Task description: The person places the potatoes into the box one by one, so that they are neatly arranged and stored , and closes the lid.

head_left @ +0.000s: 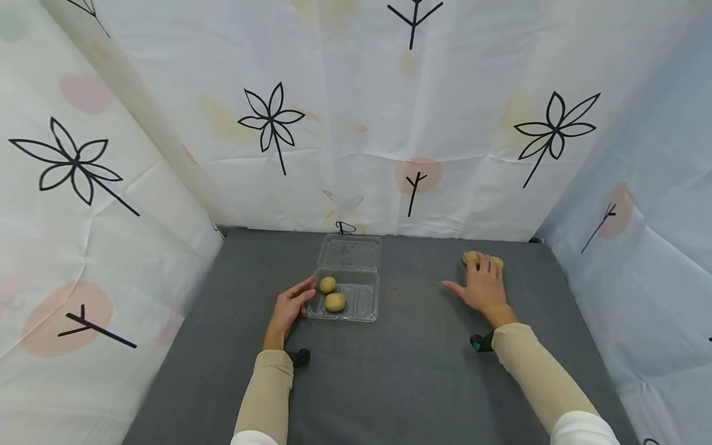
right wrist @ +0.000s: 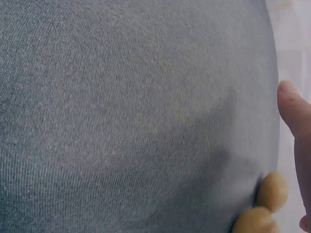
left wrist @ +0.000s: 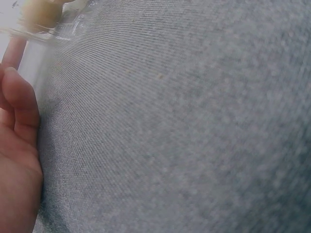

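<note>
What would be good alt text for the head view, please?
A person's right hand lies over potatoes on the right of a gray table, while the left hand touches the left side of an open, clear plastic container with two more potatoes inside.

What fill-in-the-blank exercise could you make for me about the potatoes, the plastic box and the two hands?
1. The plastic box holds ____ potatoes.
2. Its lid is not closed but ____.
3. In the head view, the left hand touches the box's ____ side.
4. There, the other potatoes, by the right hand, lie to the box's ____.

Missing words: two; open; left; right.
</note>
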Tool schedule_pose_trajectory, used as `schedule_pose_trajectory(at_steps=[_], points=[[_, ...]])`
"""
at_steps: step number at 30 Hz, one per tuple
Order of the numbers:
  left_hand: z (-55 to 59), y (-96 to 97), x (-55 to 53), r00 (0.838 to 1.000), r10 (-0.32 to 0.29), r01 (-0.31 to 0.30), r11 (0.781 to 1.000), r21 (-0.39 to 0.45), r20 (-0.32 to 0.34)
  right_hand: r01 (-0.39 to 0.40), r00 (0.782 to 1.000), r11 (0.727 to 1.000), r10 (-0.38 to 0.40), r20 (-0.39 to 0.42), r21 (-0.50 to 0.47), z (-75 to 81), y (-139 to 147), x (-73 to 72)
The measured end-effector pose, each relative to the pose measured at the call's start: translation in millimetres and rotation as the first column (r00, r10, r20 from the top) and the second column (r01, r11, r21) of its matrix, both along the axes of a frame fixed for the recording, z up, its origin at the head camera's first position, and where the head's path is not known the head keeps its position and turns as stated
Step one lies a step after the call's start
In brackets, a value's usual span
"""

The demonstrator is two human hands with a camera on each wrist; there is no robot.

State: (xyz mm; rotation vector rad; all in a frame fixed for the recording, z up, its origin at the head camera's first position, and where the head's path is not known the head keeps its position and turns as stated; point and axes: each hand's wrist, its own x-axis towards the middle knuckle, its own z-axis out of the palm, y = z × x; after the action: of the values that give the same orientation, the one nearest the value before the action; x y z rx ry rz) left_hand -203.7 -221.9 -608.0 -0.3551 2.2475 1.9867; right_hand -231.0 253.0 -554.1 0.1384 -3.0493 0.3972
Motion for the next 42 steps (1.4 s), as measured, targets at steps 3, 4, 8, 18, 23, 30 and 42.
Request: schedule_pose_trajectory(at_steps=[3,4,8,18,23,30,42], points=[[-0.5,-0.9,-0.3,1.000,0.005,-0.005,1.000,0.002,0.000,0.016,1.000,0.999,-0.016,-0.013,-0.034,-2.3,6.7,0.9],[-0.5,-1.1,-0.4,1.000,0.006,-0.006,1.000,0.001,0.001,0.020,1.000,0.999,-0.021,-0.018,-0.044,-3.2,9.1,0.9],[0.6,-1.1,-0.2,1.000,0.003,-0.003,1.000,-0.003,0.007,0.056,0.998,0.995,-0.058,-0.016,-0.084,-6.1,17.3,2.5],[6.7,0.5,1.5,0.999,-0.010,0.010,1.000,0.015,0.048,0.142,0.989,0.973,-0.148,-0.017,-0.180,-15.9,28.4,11.0],[11.6,1.7,4.0,0.999,-0.021,0.020,1.000,0.017,0.044,0.190,0.980,0.952,-0.199,-0.011,-0.239,-21.0,32.3,13.7],[-1.0,0.2,-0.8,1.000,0.002,-0.002,1.000,-0.003,0.025,0.226,0.972,0.903,-0.236,0.017,-0.365,-24.1,37.3,16.3],[-1.5,-0.2,-2.5,0.999,0.009,-0.010,1.000,0.010,0.035,0.278,0.958,0.858,-0.282,0.054,-0.433,-29.2,39.8,13.8]])
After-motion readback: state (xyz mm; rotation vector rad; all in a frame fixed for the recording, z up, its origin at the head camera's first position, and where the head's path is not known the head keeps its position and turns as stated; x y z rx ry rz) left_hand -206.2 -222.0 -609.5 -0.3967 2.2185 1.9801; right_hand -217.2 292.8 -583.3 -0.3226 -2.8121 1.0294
